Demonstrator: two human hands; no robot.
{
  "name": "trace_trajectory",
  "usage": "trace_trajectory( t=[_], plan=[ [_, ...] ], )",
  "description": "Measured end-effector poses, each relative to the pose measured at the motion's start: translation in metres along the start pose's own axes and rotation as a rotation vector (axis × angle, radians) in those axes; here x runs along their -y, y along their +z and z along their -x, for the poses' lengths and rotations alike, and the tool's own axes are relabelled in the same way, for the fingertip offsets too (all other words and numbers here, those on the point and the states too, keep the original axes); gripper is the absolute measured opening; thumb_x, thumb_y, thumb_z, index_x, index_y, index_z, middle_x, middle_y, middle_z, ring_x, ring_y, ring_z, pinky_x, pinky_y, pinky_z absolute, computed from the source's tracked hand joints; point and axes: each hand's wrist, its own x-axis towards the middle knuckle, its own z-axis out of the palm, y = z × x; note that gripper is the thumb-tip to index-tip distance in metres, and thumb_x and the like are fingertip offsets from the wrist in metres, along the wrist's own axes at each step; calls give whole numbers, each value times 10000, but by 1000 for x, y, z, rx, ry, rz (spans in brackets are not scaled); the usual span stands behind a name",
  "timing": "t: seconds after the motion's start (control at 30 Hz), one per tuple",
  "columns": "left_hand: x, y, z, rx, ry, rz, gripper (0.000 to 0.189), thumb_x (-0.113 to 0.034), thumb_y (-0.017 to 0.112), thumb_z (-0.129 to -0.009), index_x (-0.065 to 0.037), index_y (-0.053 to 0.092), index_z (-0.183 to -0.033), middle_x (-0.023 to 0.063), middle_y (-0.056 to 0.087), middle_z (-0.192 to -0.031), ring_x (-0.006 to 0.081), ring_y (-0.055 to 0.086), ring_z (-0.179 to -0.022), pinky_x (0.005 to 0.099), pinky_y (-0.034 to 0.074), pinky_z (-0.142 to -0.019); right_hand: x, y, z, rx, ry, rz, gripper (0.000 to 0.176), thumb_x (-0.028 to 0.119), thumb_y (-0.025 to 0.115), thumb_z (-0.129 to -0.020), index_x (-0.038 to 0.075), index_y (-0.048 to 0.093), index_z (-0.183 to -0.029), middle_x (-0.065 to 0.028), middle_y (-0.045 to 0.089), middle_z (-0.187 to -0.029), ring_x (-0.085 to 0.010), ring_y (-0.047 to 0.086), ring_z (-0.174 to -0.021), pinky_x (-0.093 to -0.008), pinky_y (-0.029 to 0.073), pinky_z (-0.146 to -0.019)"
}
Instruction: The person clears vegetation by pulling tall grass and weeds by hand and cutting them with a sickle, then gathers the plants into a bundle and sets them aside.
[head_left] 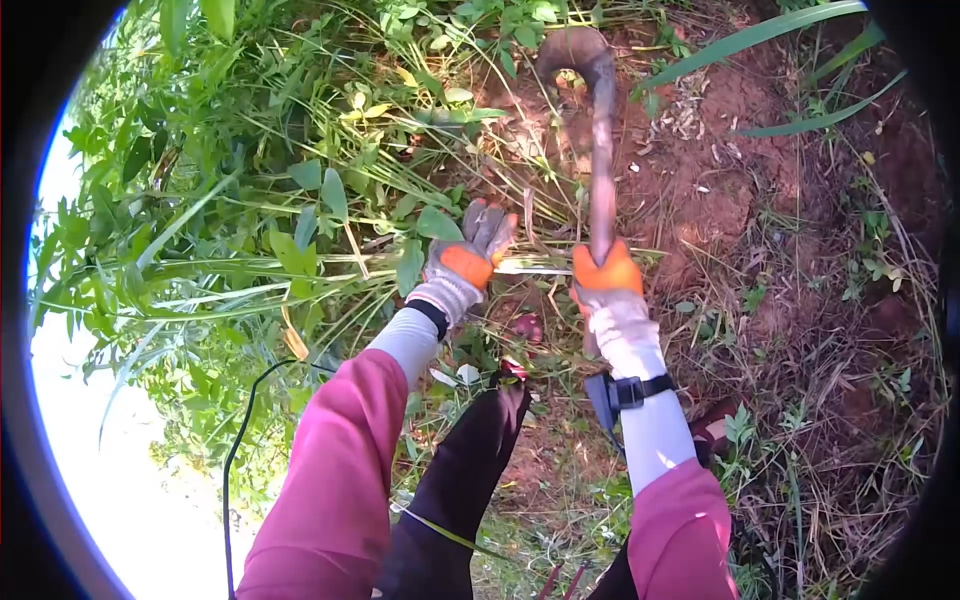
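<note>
The sickle (601, 150) stands nearly upright in the middle of the view. Its hooked blade is at the top over the red soil (720, 190), and both shaft and hook are smeared by blur. The right hand (607, 285), in a grey and orange glove, is wrapped tight around the bottom of the handle. Just beside it to the left, the gloved left hand (465, 265) reaches into the weed stems (300, 265). Its fingers point up among the stalks, and I cannot tell whether they are closed on a bunch or only pressing it aside. A pale stalk (530, 267) runs between the two gloves.

The main danger, as I judge it, is how near the hands are. A pull of the hook toward the body passes close to the left fingers, and the fabric glove looks like thin cover against an edge. The dark trouser leg (460, 480) lies directly below the handle, so a blade that slips free of tough stems could carry on into it. The tangled growth may also snag the hook and twist the wrist, which wears a strap (628, 392). A thin black cable (240, 440) loops by the left sleeve and could catch in the stalks.
</note>
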Motion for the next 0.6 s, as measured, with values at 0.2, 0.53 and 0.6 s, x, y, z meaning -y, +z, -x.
trace_trajectory(
  t=[0.2, 0.53, 0.6],
  plan=[
    [-19, -60, 12, -208, 281, 17, 922, -411, 725, -683, -191, 271, -1455, 105, 305, -1491, 329, 301, -1369, 662, 201, -1064, 23, -11, -32, 195, -113, 679, 441, 356, 601, -859, 43, 518, -1158, -207, 638, -1070, -376, 607, -1024, -439, 481, -892],
    [-68, -90, -62, 64, 581, -62, 1011, -556, 621, -754, -86, 116, -1493, 136, 203, -1541, 303, 218, -1415, 577, 109, -1134, -134, -140, 122, 302, 121, 980, 655, 488, 580, -804, 23, 467, -1251, -254, 653, -913, -384, 646, -852, -476, 498, -745],
    [-84, -95, -64, 289, 466, -13, 1000, -541, 622, -767, -88, 108, -1496, 153, 223, -1530, 312, 223, -1413, 553, 119, -1139, -142, -137, 140, 305, 192, 864, 653, 490, 594, -787, 14, 485, -1221, -254, 655, -881, -385, 650, -830, -476, 499, -732]
  ],
)
